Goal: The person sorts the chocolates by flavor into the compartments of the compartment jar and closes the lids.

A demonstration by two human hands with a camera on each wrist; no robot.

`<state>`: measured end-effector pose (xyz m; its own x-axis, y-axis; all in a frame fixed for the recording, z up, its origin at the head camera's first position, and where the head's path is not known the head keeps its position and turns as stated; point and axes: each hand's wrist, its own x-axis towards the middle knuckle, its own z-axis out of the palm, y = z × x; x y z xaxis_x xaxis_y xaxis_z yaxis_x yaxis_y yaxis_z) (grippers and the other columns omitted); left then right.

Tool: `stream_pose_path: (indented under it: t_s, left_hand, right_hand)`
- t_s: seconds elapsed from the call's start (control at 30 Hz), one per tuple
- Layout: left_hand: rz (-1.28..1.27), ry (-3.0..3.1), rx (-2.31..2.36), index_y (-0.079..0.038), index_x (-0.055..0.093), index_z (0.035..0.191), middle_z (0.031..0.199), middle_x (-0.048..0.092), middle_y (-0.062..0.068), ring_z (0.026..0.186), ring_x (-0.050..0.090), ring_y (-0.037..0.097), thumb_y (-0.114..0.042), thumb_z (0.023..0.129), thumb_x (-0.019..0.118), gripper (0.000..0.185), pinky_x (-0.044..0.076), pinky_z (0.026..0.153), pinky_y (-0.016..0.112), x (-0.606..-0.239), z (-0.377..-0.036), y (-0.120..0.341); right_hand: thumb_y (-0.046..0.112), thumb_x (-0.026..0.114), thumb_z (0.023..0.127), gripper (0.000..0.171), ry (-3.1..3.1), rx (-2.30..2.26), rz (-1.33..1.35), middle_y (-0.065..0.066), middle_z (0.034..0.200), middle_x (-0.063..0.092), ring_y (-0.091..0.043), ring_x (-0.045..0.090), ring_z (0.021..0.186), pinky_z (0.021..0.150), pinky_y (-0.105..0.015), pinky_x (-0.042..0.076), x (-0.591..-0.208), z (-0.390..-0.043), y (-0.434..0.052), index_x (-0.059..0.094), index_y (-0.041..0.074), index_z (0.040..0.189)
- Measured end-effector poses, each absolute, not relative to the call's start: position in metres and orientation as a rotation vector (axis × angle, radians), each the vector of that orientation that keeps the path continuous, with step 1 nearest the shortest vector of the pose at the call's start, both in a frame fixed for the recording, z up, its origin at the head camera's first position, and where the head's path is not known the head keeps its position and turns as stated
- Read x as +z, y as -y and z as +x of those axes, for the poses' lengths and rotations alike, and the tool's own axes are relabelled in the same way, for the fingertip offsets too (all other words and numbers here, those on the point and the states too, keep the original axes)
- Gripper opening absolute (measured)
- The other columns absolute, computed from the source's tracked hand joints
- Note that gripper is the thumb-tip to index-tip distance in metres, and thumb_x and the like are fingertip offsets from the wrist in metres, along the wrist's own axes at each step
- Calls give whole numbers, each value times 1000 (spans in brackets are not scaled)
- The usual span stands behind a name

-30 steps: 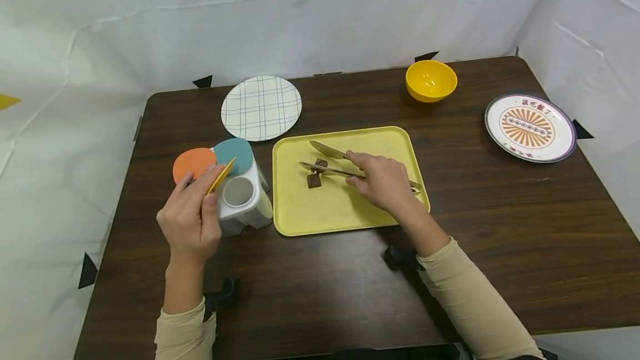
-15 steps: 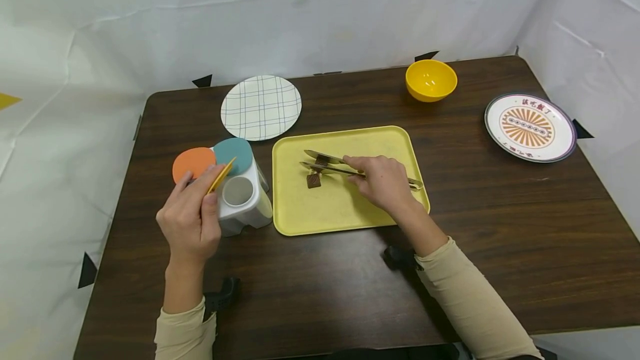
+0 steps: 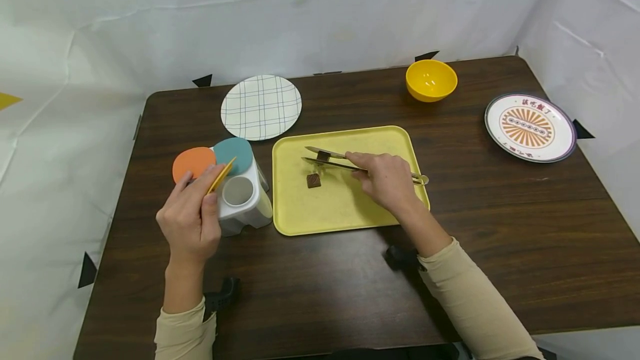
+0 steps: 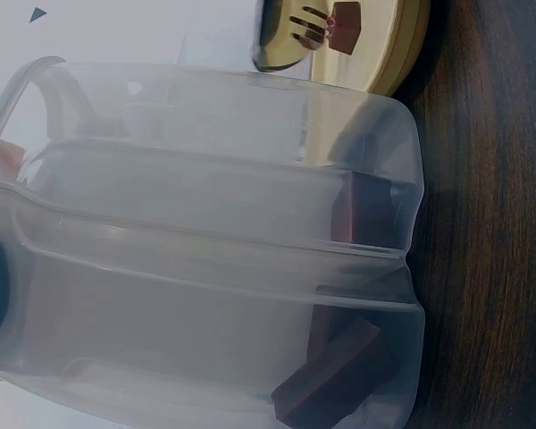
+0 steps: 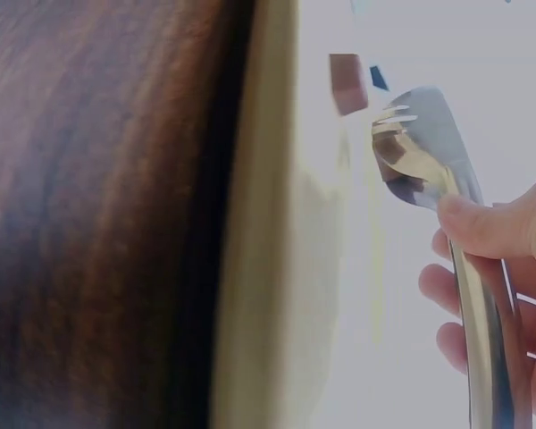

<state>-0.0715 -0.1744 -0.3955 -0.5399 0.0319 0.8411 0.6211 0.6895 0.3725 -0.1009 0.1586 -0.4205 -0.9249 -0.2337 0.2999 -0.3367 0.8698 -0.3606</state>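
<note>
Two plates, one bowl, one tray, one tongs, two chocolate pieces on it.

yellow tray, brown cubes, checked plate, yellow bowl.

From my tongs to the white container, bare yellow tray lies open; only a loose brown cube sits between.
</note>
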Motion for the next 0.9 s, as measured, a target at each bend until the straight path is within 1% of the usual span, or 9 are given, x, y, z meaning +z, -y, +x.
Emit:
stream_pose_path:
  t_s: [0.07, 0.13, 0.3, 0.37, 0.47, 0.53, 0.67, 0.73, 0.9]
  left_hand:
    - [-500, 2016, -843, -4, 76, 108, 100, 75, 9, 87, 72, 32, -42, 101, 40, 53, 50, 87, 57, -395, -71, 174]
    - [-498, 2015, -844, -4, 76, 108, 100, 75, 9, 87, 72, 32, -42, 101, 40, 53, 50, 88, 57, -395, -71, 174]
    - [-497, 2013, -843, -4, 76, 108, 100, 75, 9, 86, 72, 32, -42, 101, 40, 53, 50, 87, 57, -395, -71, 174]
    - [-497, 2014, -841, -4, 76, 109, 100, 74, 9, 86, 72, 33, -42, 101, 40, 53, 50, 87, 57, -395, -71, 174]
    - [-496, 2016, -839, -4, 75, 109, 100, 74, 9, 86, 72, 33, -42, 101, 40, 53, 50, 88, 57, -395, -71, 175]
    - [-497, 2018, -838, -4, 75, 109, 100, 74, 9, 86, 72, 33, -42, 101, 40, 53, 50, 88, 57, -395, -71, 175]
    - [-496, 2020, -837, -4, 75, 109, 100, 75, 9, 86, 72, 32, -43, 101, 40, 53, 50, 88, 56, -395, -71, 175]
    - [-496, 2020, -838, -4, 75, 109, 100, 74, 9, 86, 72, 32, -43, 101, 40, 53, 50, 89, 56, -395, -71, 175]
    - [-497, 2027, -839, -4, 75, 110, 101, 74, 9, 87, 72, 32, -42, 101, 40, 53, 50, 90, 55, -396, -71, 176]
  right_hand:
    - [18, 79, 82, 39, 2760, 603, 448, 3, 111, 72, -27, 66, 62, 43, -39, 40, -416, -100, -160, 73, 23, 121]
    - [18, 80, 81, 40, 2716, 600, 464, 4, 112, 72, -28, 69, 68, 45, -39, 42, -411, -99, -161, 73, 22, 120]
    - [17, 81, 79, 41, 2595, 632, 512, 3, 113, 71, -26, 72, 78, 43, -38, 42, -397, -95, -161, 73, 20, 119]
    - [18, 81, 80, 41, 2560, 650, 529, 3, 114, 71, -25, 71, 76, 40, -36, 37, -390, -93, -160, 73, 20, 120]
    - [18, 80, 81, 42, 2523, 676, 554, 4, 116, 70, -23, 71, 75, 38, -33, 32, -380, -89, -157, 72, 20, 122]
    - [17, 80, 81, 42, 2495, 702, 588, 3, 116, 70, -21, 72, 76, 38, -31, 32, -372, -86, -154, 72, 20, 122]
    - [15, 82, 79, 44, 2406, 744, 683, 0, 115, 71, -20, 72, 87, 42, -31, 40, -359, -79, -146, 72, 16, 122]
    - [13, 82, 78, 43, 2358, 761, 733, -2, 114, 71, -19, 72, 92, 47, -32, 47, -354, -76, -141, 72, 14, 120]
    - [11, 83, 77, 42, 2294, 801, 823, -3, 111, 72, -17, 71, 96, 55, -35, 53, -345, -68, -129, 73, 12, 118]
